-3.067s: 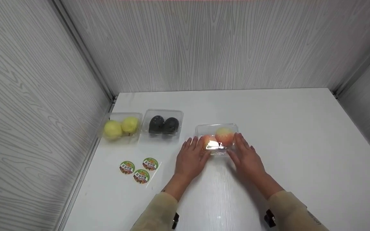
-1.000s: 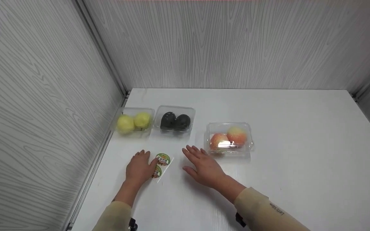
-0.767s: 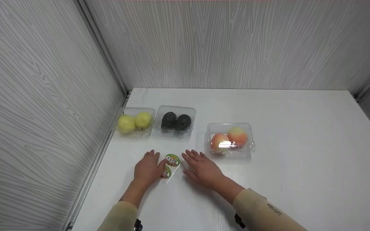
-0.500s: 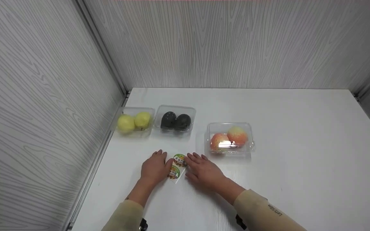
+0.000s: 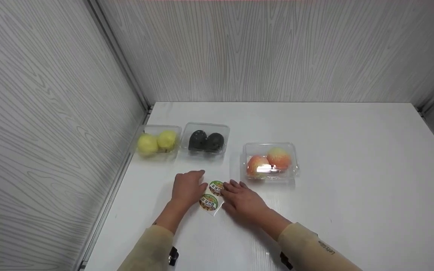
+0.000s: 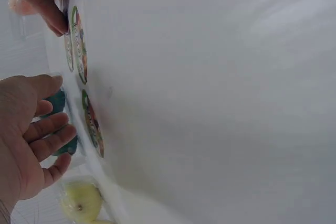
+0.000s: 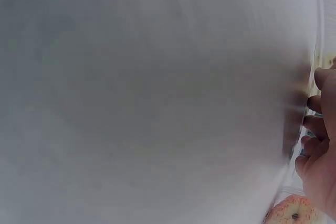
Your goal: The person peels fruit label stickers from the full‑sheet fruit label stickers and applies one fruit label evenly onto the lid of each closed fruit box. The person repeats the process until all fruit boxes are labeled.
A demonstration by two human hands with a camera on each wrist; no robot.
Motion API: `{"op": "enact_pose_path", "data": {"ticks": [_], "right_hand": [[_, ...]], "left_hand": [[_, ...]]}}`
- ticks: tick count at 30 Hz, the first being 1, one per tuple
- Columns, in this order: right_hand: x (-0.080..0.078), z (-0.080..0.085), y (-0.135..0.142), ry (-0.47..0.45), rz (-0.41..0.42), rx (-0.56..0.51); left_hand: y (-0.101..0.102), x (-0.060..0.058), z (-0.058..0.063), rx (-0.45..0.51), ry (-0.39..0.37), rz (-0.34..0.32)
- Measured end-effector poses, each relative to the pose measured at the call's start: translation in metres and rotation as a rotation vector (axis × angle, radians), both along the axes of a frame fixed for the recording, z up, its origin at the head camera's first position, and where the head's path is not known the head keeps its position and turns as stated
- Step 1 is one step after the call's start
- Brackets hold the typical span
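A small sheet of round fruit-label stickers [image 5: 208,202] lies on the table between the two hands. Two labels show in the head view; the left wrist view has a third label [image 6: 93,124]. My left hand [image 5: 187,188] is over the sheet's left side, its fingers loosely bent and holding nothing in the left wrist view. From the right, my right hand [image 5: 245,202] touches the sheet's edge with relaxed fingertips, covering a bit of the upper label. Just behind the right hand sits a clear clamshell box [image 5: 292,165] with two red-yellow apples [image 5: 278,158] inside.
At the back left stand two more clear boxes: one with two yellow-green pears [image 5: 147,144], the other with two dark avocado-like fruits [image 5: 214,142]. Wood-grain panels [image 5: 258,52] rise behind and to the left of the white table [image 5: 352,169].
Both hands left the apple box. The left hand slid the sticker sheet right to the right hand, then lifted its fingers. The right hand's fingertips now meet the sheet's edge.
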State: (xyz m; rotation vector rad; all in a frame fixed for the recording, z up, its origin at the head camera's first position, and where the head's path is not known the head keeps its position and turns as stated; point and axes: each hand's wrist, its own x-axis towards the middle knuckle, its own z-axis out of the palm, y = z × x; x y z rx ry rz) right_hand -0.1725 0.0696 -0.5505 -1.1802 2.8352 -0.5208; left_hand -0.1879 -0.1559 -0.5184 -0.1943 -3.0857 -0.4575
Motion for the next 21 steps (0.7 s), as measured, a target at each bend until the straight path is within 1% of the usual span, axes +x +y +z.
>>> {"op": "enact_pose_path", "data": {"ticks": [2,7,9,12,16,21], "right_hand": [[-0.001,-0.001,0.001,-0.002,0.002,-0.01],[-0.003,-0.004,0.005,-0.024,-0.003,-0.039],[-0.003,-0.005,0.006,-0.034,-0.005,-0.041],[-0.002,-0.006,0.008,-0.044,-0.004,-0.031],[-0.002,-0.006,0.009,-0.052,0.0,-0.024],[-0.002,-0.004,0.01,-0.063,-0.004,-0.027]], "left_hand": [[0.001,-0.008,0.005,-0.015,-0.028,-0.044],[0.002,-0.024,0.015,-0.066,-0.139,-0.172],[0.001,-0.029,0.017,-0.096,-0.167,-0.209],[0.001,-0.034,0.016,-0.155,-0.185,-0.252],[0.001,-0.04,0.014,-0.223,-0.201,-0.285],[0.005,-0.043,0.017,-0.257,-0.205,-0.296]]}}
